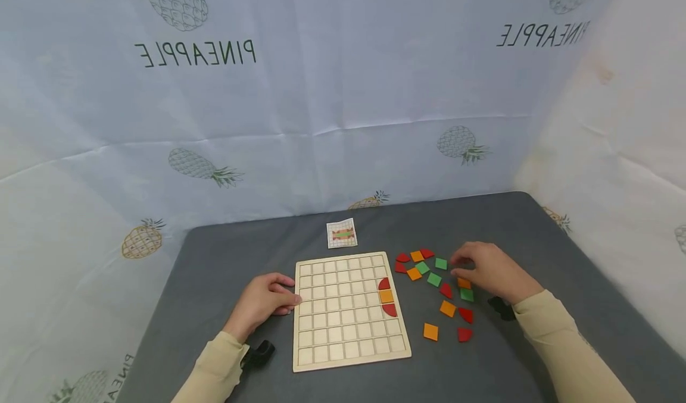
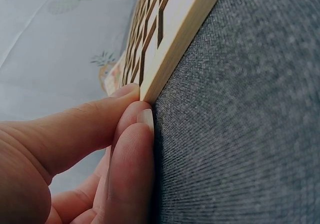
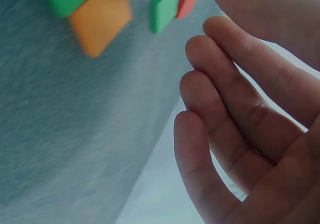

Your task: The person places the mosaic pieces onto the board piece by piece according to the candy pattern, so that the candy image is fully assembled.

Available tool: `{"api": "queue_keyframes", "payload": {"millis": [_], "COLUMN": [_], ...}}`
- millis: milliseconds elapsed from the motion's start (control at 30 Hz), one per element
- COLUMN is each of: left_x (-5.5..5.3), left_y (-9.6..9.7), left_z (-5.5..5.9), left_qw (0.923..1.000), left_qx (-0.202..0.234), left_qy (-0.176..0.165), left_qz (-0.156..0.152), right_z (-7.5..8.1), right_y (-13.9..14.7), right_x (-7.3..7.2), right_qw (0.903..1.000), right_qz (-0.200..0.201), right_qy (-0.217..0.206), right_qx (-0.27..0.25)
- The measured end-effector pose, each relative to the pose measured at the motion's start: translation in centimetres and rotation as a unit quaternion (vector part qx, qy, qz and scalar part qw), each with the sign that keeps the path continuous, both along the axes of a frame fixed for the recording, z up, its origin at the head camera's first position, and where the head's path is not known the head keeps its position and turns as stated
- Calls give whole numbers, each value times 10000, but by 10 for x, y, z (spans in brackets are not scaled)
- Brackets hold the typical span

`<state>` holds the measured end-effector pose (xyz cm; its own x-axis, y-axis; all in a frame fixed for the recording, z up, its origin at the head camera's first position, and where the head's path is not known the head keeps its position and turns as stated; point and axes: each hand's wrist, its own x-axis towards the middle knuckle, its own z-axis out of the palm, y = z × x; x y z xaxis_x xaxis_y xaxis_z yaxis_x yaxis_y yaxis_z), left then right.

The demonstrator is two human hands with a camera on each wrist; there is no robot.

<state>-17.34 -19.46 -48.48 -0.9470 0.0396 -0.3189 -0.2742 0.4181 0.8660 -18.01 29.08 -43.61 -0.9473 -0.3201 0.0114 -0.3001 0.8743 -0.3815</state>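
A pale wooden board (image 1: 351,348) with a grid of square recesses lies in front of me on the table. My left hand (image 1: 266,299) is at its left edge; in the left wrist view the thumb rests on top of the rim and the fingertips press its side. Two red rounded pieces (image 1: 384,283) and an orange square tile (image 1: 386,296) sit in the board's right column. Over the loose tiles at the right is my right hand (image 1: 490,269), fingers relaxed and slightly bent, holding nothing. Close beneath it lie an orange tile (image 3: 102,22) and a green tile (image 1: 467,294).
Several red, orange and green pieces (image 1: 434,279) are scattered right of the board. A small printed card (image 1: 342,234) with a coloured grid pattern lies behind the board. The grey table (image 1: 241,242) meets a white pineapple-print cloth (image 1: 332,93) at the back.
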Motion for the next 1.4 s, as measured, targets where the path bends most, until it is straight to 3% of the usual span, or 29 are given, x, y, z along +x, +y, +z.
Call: {"api": "queue_keyframes", "payload": {"millis": [400, 800, 1133, 1400], "left_x": [0, 0, 1, 0], "left_y": [-3, -4, -6, -2], "left_z": [0, 1, 1, 1], "left_qw": [10000, 10000, 10000, 9999], "left_qx": [1, 19, 3, 50], "left_qy": [-17, 21, 39, 73], "left_qz": [10, 4, 2, -114], "right_z": [-15, -15, -15, -20], "right_y": [3, -12, -60, -90], "right_x": [-10, -23, -34, -40], "right_qw": [10000, 9998, 9990, 9981], "right_qz": [-9, -18, 429, 539], "right_qy": [-62, -181, -64, 5], "right_qx": [50, 7, -83, 314]}}
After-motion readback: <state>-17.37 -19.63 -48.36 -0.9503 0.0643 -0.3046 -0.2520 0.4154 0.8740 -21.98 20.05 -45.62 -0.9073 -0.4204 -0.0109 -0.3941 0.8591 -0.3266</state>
